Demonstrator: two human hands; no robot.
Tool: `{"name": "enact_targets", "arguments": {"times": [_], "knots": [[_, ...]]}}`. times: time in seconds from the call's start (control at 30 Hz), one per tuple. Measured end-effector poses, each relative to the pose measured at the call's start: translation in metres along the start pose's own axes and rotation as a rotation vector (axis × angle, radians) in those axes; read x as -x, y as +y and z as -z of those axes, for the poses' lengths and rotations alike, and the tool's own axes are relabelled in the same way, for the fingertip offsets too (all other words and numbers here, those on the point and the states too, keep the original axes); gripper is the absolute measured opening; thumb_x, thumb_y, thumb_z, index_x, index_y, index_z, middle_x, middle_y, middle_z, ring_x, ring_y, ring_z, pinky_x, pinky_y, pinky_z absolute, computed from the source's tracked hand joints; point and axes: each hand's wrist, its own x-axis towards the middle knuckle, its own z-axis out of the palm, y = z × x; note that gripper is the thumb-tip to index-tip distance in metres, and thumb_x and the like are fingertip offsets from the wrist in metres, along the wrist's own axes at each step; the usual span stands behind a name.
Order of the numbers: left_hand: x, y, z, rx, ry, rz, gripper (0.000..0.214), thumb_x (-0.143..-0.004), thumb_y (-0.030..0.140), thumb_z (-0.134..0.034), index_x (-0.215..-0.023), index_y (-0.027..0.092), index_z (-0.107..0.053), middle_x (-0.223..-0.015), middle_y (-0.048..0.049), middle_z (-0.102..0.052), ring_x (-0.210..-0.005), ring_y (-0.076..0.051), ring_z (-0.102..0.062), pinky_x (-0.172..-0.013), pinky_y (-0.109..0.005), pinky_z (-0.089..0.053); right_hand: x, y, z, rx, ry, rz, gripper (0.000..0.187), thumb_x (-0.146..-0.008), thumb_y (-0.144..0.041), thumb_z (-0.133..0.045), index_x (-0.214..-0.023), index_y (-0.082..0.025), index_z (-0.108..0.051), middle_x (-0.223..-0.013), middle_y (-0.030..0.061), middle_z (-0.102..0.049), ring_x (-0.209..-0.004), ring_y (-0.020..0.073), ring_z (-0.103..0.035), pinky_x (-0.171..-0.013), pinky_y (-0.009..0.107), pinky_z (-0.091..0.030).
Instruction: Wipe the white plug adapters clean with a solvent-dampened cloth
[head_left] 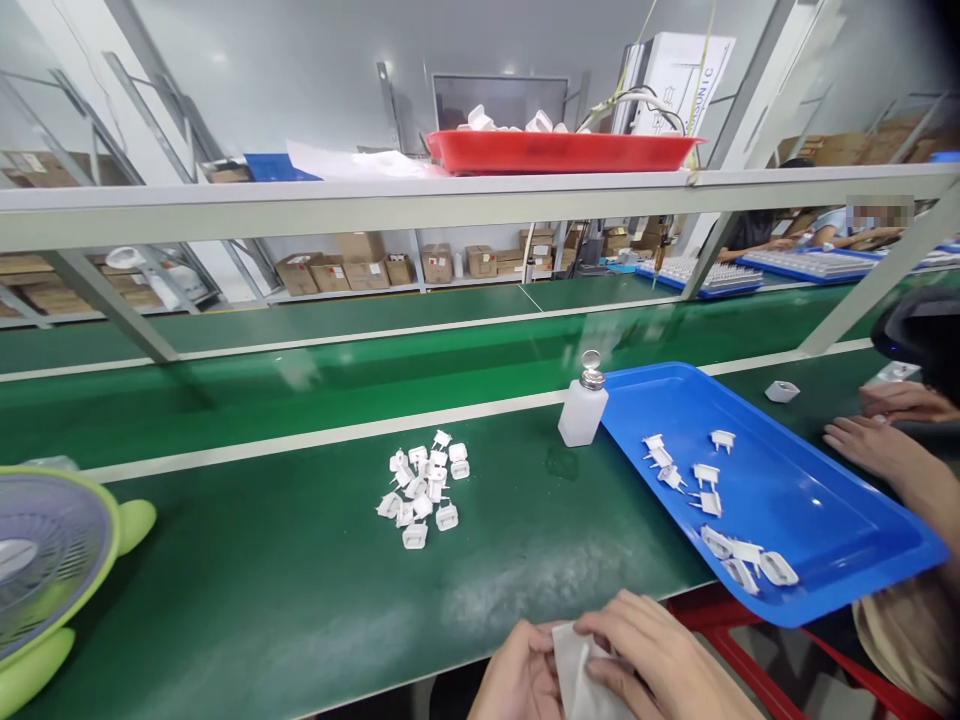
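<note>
While the right hand [645,650] holds a white cloth [577,675], a carton [686,85] reads "ONIC".

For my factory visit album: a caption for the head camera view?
Left hand and right hand hold a white cloth near white plugs on a green bench.

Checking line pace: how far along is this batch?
Partway, by the look of it. Done: about ten plugs lie in the blue tray. In hand: the left hand and right hand hold a white cloth. Left: a larger pile of plugs on the green bench, assuming the tray holds finished ones.
</note>
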Motion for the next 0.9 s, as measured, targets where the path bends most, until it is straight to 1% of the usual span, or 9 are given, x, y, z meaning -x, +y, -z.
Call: {"name": "enact_targets", "arguments": {"times": [0.1, 0.2, 0.33, 0.43, 0.57, 0.67, 0.73, 0.83, 0.9], "knots": [[0.010, 0.008, -0.004, -0.041, -0.066, 0.005, 0.027, -0.062, 0.020, -0.065, -0.085, 0.011, -0.075, -0.079, -0.0074, -0.073, -0.071, -0.018, -0.066, -0.069, -0.029, -0.049, -0.008, -0.008, -0.001, -0.108, 0.022, -0.092, 0.021, -0.098, -0.025, -0.060, -0.119, -0.030, -0.065, -0.104, 0.0030, -0.071, -0.100, 0.0217, -0.068, -0.089, 0.032, -0.057], [0.018, 0.009, -0.005, -0.105, -0.011, -0.056, 0.030, -0.061, 0.008, -0.062, -0.088, 0.015, -0.073, -0.088, -0.0064, -0.076, -0.086, -0.021, -0.071, -0.079, -0.030, -0.051, -0.014, -0.013, -0.001, -0.177, -0.007, -0.138, 0.022, -0.097, -0.022, -0.060, -0.116, -0.029, -0.066, -0.100, 0.0024, -0.071, -0.099, 0.0220, -0.068, -0.091, 0.034, -0.055], [0.020, 0.009, -0.007, -0.156, 0.084, -0.042, 0.027, -0.062, 0.009, -0.063, -0.087, 0.015, -0.070, -0.079, -0.0072, -0.075, -0.083, -0.026, -0.074, -0.078, -0.037, -0.055, -0.014, -0.007, 0.000, -0.289, -0.001, -0.152, 0.018, -0.099, -0.032, -0.059, -0.114, -0.029, -0.068, -0.110, 0.0049, -0.069, -0.106, 0.0229, -0.065, -0.095, 0.035, -0.053], [0.017, 0.011, -0.010, -0.161, 0.075, -0.023, 0.039, -0.060, 0.013, -0.064, -0.099, 0.013, -0.069, -0.081, -0.0105, -0.076, -0.085, -0.033, -0.076, -0.078, -0.044, -0.057, -0.005, 0.005, -0.003, -0.377, 0.086, -0.341, 0.034, -0.098, -0.048, -0.057, -0.126, -0.030, -0.066, -0.127, 0.0072, -0.066, -0.112, 0.0240, -0.063, -0.096, 0.036, -0.052], [0.016, 0.016, -0.013, -0.194, -0.010, -0.011, 0.058, -0.055, 0.012, -0.060, -0.113, 0.016, -0.065, -0.095, -0.0111, -0.077, -0.084, -0.028, -0.075, -0.074, -0.040, -0.057, 0.007, 0.011, -0.008, -0.563, 0.057, -0.548, 0.037, -0.085, -0.049, -0.068, -0.112, -0.024, -0.075, -0.104, 0.0075, -0.075, -0.093, 0.0253, -0.069, -0.082, 0.034, -0.056], [0.016, 0.018, -0.014, -0.253, -0.032, -0.033, 0.062, -0.058, 0.009, -0.058, -0.120, 0.018, -0.060, -0.074, 0.0002, -0.070, -0.066, -0.014, -0.067, -0.063, -0.025, -0.050, 0.008, 0.006, -0.008, -0.639, 0.075, -0.536, 0.029, -0.082, -0.045, -0.071, -0.097, -0.023, -0.079, -0.092, 0.0056, -0.077, -0.081, 0.0232, -0.068, -0.074, 0.032, -0.055], [0.016, 0.018, -0.015, -0.271, -0.037, -0.043, 0.068, -0.057, 0.009, -0.059, -0.124, 0.020, -0.056, -0.069, 0.0048, -0.064, -0.061, -0.012, -0.063, -0.061, -0.023, -0.049, 0.006, 0.004, -0.006, -0.633, 0.110, -0.520, 0.027, -0.082, -0.048, -0.071, -0.091, -0.023, -0.080, -0.084, 0.0042, -0.075, -0.076, 0.0219, -0.066, -0.070, 0.030, -0.053], [0.016, 0.019, -0.019, -0.262, -0.063, -0.001, 0.070, -0.059, 0.014, -0.067, -0.127, 0.023, -0.049, -0.088, -0.0015, -0.072, -0.080, -0.023, -0.074, -0.074, -0.036, -0.057, 0.003, 0.002, -0.003, -0.600, 0.136, -0.441, 0.026, -0.089, -0.048, -0.069, -0.087, -0.024, -0.078, -0.080, 0.0026, -0.071, -0.073, 0.0201, -0.065, -0.066, 0.028, -0.053], [0.015, 0.020, -0.021, -0.261, -0.060, 0.031, 0.061, -0.071, 0.027, -0.072, -0.127, 0.022, -0.047, -0.100, -0.0105, -0.076, -0.095, -0.031, -0.076, -0.080, -0.044, -0.057, 0.004, 0.001, 0.002, -0.487, 0.214, -0.303, 0.021, -0.096, -0.041, -0.062, -0.091, -0.026, -0.075, -0.084, 0.0023, -0.071, -0.074, 0.0188, -0.067, -0.066, 0.027, -0.055]]}}
